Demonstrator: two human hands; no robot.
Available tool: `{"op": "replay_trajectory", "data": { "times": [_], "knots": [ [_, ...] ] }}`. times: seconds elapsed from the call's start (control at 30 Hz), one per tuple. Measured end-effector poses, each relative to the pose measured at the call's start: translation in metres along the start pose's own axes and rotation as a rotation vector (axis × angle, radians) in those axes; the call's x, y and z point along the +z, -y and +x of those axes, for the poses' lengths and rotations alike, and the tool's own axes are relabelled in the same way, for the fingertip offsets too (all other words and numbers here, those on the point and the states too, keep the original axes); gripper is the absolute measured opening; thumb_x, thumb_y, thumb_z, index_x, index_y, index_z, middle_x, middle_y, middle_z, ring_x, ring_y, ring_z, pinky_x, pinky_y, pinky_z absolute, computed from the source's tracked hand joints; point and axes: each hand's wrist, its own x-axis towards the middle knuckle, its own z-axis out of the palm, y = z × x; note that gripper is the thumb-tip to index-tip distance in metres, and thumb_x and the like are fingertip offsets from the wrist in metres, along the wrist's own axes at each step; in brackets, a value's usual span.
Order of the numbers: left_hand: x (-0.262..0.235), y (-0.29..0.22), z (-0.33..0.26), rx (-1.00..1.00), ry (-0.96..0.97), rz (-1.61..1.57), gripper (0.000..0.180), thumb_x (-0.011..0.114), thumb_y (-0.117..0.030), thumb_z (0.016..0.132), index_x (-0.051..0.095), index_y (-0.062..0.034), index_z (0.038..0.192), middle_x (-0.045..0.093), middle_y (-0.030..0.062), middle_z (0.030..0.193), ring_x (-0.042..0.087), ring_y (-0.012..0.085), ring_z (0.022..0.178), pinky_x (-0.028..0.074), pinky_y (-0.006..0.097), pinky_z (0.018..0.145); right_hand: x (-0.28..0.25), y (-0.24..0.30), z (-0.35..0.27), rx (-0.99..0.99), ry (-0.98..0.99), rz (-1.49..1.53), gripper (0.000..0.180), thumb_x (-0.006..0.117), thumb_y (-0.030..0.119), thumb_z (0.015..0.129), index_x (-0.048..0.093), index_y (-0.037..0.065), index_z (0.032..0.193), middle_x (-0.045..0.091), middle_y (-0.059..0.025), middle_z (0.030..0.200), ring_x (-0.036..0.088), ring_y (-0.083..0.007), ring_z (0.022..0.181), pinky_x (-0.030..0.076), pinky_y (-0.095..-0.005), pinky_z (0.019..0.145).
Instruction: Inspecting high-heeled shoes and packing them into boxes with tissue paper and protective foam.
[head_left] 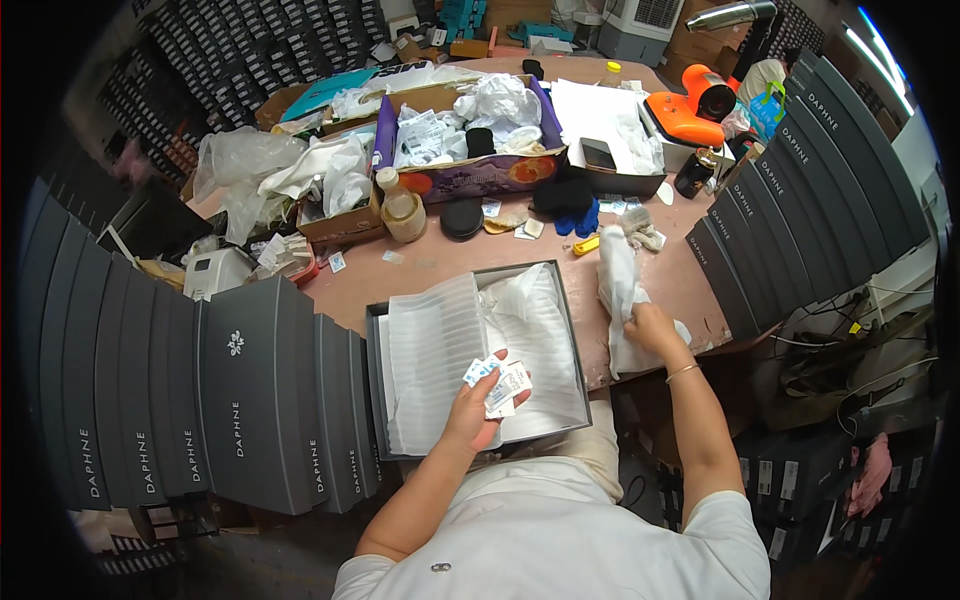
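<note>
My left hand [478,400] holds a few small white sachets [497,383] over an open dark grey box [374,345] lined with white foam sheets [440,345] and crumpled tissue paper. The box lies on the brown table's [440,262] near edge, right in front of me. My right hand [650,328] grips a white wrapped bundle [618,290] that lies on the table just right of the box.
Stacks of dark grey box lids [240,390] stand at the left and another row [810,180] at the right. Behind the box sit a roll of tape [403,215], a cardboard box of packing scraps [480,150], plastic bags [300,170] and an orange handheld device [690,105].
</note>
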Motion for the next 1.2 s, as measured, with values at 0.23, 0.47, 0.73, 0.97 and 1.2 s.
{"op": "replay_trajectory", "data": {
  "times": [0.23,0.47,0.73,0.97,1.2],
  "knots": [
    [-0.012,0.029,0.013,0.155,-0.170,0.119,0.037,0.045,-0.011,0.098,0.043,-0.0069,0.135,0.054,0.0128,0.120,0.057,0.0225,0.109,0.049,0.042,0.096,-0.021,0.132,-0.054,-0.382,-0.188,0.160,0.059,0.077,0.028,0.070,0.053,0.004,0.118,0.053,-0.0176,0.121,0.049,-0.0364,0.114,0.039,-0.0460,0.094],
    [-0.008,0.038,0.027,0.345,-0.245,0.220,0.039,0.048,-0.009,0.096,0.042,-0.0049,0.135,0.048,0.0110,0.127,0.050,0.0181,0.116,0.044,0.037,0.101,0.044,0.123,-0.054,-0.289,-0.274,0.741,0.010,0.066,0.014,0.085,0.065,0.007,0.092,0.057,-0.0137,0.122,0.051,-0.0266,0.119,0.039,-0.0439,0.100],
    [-0.010,0.055,0.047,0.357,-0.240,0.452,0.063,0.055,-0.014,0.093,0.025,0.0020,0.146,0.020,0.0209,0.153,0.015,0.0286,0.144,0.015,0.037,0.115,0.020,0.074,-0.078,0.057,-0.243,2.247,0.029,0.050,0.009,0.096,0.052,0.008,0.125,0.058,-0.0074,0.124,0.053,-0.0248,0.116,0.042,-0.0436,0.101],
    [-0.020,0.027,0.002,0.773,-0.251,1.311,0.063,0.059,-0.021,0.091,0.032,0.0066,0.141,0.032,0.0262,0.147,0.030,0.0334,0.138,0.025,0.038,0.112,0.086,0.020,-0.102,0.464,-0.317,2.313,0.032,0.046,0.016,0.097,0.050,0.002,0.126,0.056,-0.0115,0.125,0.052,-0.0255,0.116,0.041,-0.0437,0.102],
    [-0.029,-0.015,0.042,0.266,-0.234,1.507,0.052,0.065,-0.031,0.085,0.055,0.0104,0.114,0.063,0.0271,0.106,0.062,0.0395,0.099,0.048,0.043,0.087,0.017,0.055,-0.155,0.202,0.926,1.508,0.023,0.054,0.013,0.094,0.062,0.000,0.111,0.067,-0.0083,0.083,0.064,-0.0163,0.067,0.053,-0.0291,0.066]
  ]
}}
